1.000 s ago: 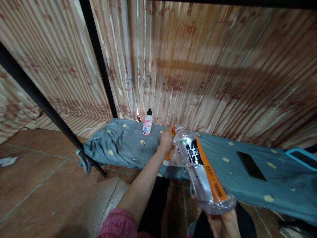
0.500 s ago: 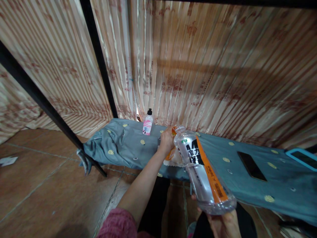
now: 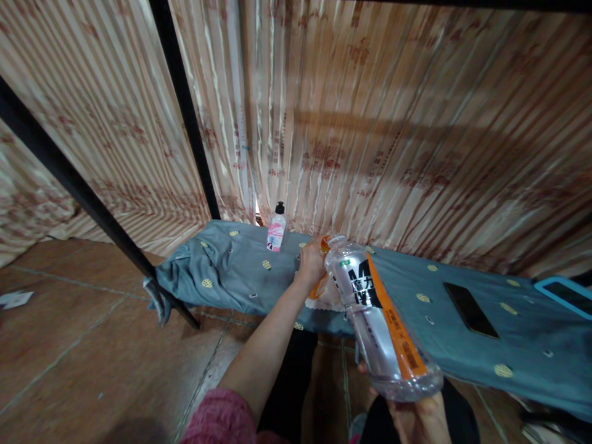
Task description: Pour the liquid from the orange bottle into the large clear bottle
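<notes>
Nothing moved, left hand (image 3: 311,262) on bottle (image 3: 379,320) cap, right hand (image 3: 419,416) underneath

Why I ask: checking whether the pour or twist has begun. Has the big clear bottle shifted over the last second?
No. The clear bottle keeps its tilt, neck just right of the small pink bottle.

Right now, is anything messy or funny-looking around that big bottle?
A little. The blue-grey sheet is bunched and hangs off the bed's left end. The clear bottle is tipped over sideways, its base in the right hand, while the left hand is at its orange cap. No spill shows.
</notes>
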{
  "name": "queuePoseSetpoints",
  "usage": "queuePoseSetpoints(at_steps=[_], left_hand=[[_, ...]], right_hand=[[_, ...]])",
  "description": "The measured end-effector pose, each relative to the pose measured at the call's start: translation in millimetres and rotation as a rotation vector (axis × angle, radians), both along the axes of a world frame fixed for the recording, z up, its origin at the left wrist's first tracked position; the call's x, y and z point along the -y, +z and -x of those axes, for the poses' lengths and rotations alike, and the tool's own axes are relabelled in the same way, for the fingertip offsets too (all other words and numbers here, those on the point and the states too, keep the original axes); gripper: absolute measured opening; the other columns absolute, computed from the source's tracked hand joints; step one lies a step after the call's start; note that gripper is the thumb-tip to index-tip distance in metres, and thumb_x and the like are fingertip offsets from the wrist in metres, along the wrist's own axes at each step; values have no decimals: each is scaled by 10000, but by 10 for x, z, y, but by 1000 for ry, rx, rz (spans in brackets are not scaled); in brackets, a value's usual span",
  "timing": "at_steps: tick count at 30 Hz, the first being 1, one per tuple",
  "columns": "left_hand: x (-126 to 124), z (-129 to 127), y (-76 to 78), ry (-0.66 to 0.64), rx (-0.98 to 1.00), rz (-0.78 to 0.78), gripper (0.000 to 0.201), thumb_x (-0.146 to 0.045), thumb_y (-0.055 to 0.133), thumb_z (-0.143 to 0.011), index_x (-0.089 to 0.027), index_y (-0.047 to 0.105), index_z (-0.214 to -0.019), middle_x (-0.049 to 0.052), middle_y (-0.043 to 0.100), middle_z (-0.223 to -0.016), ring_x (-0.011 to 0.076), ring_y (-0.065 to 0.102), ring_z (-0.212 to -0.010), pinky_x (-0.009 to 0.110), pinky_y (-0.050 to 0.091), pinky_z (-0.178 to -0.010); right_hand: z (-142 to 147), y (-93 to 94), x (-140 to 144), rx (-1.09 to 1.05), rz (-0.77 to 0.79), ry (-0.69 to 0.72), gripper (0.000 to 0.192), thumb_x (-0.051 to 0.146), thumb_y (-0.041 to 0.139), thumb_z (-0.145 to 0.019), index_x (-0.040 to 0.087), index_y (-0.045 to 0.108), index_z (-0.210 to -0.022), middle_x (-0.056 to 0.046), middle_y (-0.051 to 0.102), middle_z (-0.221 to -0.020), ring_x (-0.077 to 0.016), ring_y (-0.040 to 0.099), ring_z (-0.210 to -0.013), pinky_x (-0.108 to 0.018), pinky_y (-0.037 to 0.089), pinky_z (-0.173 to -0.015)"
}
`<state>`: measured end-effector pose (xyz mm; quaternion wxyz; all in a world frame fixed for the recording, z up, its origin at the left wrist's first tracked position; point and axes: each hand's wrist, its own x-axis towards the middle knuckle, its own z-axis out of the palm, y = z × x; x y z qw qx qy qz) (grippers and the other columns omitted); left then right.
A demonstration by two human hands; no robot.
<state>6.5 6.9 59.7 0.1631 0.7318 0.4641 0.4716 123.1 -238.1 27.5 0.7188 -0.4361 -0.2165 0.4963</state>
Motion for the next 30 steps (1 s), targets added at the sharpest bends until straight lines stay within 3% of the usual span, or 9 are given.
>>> queuePoseSetpoints(at_steps=[6,20,26,30], left_hand=[[8,9,13,-6,-2,-1,183,-296,519,-833,-180,650,-890,63,693,-889,195,633,-856,288,496,-765],[10,2,5,11,18,11,200,-309,513,-839,-170,647,-892,63,688,-862,190,630,-811,284,496,-738],[-3,-4,-12,3,33,18,206,-323,530,-835,-166,650,-892,68,690,-869,192,634,-806,283,495,-731],[-6,-3,-12,8,24,21,197,-310,532,-833,-166,651,-896,72,689,-869,196,635,-814,287,495,-735]], right_hand=[[37,49,-26,10,5,-12,656,433,780,-632,284,544,-1226,-56,747,-1012,-260,730,-720,-265,548,-515],[27,10,-15,-10,-8,-3,608,408,756,-679,306,532,-1235,-24,753,-993,-231,729,-745,-255,557,-551],[-106,-119,-11,-32,-7,58,648,375,789,-645,297,526,-1233,-46,760,-956,-268,725,-792,-293,564,-569],[-60,-63,-5,-19,9,21,622,393,769,-658,319,533,-1229,-25,750,-1008,-245,728,-776,-266,560,-574]])
